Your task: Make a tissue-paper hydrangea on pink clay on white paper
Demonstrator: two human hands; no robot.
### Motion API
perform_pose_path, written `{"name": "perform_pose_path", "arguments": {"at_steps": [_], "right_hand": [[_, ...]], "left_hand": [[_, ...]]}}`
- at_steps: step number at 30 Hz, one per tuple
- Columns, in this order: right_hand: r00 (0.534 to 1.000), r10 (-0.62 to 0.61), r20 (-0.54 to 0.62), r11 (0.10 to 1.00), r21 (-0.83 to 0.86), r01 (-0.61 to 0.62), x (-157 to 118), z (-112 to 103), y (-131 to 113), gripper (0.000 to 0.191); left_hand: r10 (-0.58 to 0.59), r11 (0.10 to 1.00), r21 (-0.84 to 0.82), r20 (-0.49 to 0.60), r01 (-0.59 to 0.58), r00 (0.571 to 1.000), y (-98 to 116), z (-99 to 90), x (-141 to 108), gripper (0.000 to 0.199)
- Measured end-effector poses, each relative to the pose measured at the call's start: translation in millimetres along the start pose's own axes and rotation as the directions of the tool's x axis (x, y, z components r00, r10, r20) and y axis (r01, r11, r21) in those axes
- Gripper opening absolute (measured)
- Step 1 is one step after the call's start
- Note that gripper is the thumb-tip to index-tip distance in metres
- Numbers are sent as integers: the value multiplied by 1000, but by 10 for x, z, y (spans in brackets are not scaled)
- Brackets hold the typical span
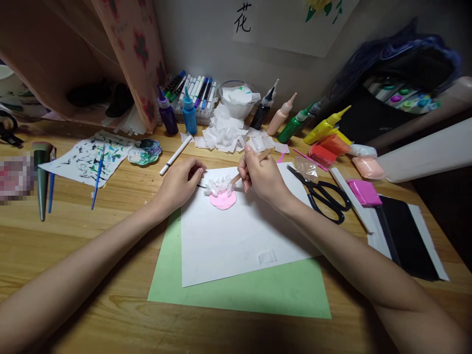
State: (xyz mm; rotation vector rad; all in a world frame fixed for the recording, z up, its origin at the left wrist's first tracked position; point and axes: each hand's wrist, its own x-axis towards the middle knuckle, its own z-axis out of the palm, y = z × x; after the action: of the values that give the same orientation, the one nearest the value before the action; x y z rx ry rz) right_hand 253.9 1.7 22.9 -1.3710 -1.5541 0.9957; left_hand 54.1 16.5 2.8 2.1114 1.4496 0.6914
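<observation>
My right hand (pixel 260 172) is closed round a light wooden stick (pixel 236 179), its lower end at the edge of a tuft of crumpled white tissue (pixel 219 186). The tuft stands on the upper part of a flat pink clay disc (pixel 223 200) lying on a white sheet (pixel 228 246). To the left of the tuft, my left hand (pixel 182 183) rests at the sheet's edge, fingers loosely curled, with a gap inside the thumb and nothing seen in it. A short thin dark line shows by its thumb. One tissue square (pixel 267 256) lies low on the sheet.
Green paper (pixel 236 297) lies under the sheet. Behind are a tissue pile (pixel 224 130), a bowl (pixel 238 101), paint bottles (pixel 190 115) and a white marker (pixel 176 155). Black scissors (pixel 324 194) and a pink clay pack (pixel 364 192) sit right; brushes (pixel 98 179) lie left.
</observation>
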Motion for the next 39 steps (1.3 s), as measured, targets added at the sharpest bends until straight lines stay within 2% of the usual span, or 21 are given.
{"name": "perform_pose_path", "arguments": {"at_steps": [3,5,9,14,17,19,28,34,36,39], "right_hand": [[996,71,50,996,46,-74,78,-25,-14,61],[997,34,72,995,90,-40,18,-60,26,60],[984,-177,9,978,110,175,-250,-137,162,56],[899,-430,-80,902,18,432,-459,-199,220,55],[844,-534,-46,845,-26,533,-485,-204,198,54],[824,-567,-8,823,-60,565,-484,-193,196,52],[847,-531,39,838,-123,531,-403,-115,280,50],[863,-500,73,856,-109,505,-356,-86,246,54],[913,-403,70,911,-69,407,-280,-68,206,56],[984,-169,46,984,70,166,-96,-43,147,58]], "left_hand": [[11,1000,1,0,-11,1000,-12,6,3,16],[18,1000,2,-1,-18,1000,-17,10,0,16],[22,1000,2,-3,-22,1000,-17,11,-7,15],[14,1000,-6,-4,-14,1000,-10,14,-13,15],[14,1000,-9,-8,-14,1000,-7,17,-17,15],[15,1000,-10,-13,-15,1000,-3,17,-21,15],[19,1000,2,-16,-19,1000,-7,21,-19,16],[24,1000,6,-12,-24,1000,-12,24,-16,16],[19,1000,9,-12,-19,1000,-15,28,-16,17],[7,1000,13,-14,-6,1000,-21,35,-17,18]]}}
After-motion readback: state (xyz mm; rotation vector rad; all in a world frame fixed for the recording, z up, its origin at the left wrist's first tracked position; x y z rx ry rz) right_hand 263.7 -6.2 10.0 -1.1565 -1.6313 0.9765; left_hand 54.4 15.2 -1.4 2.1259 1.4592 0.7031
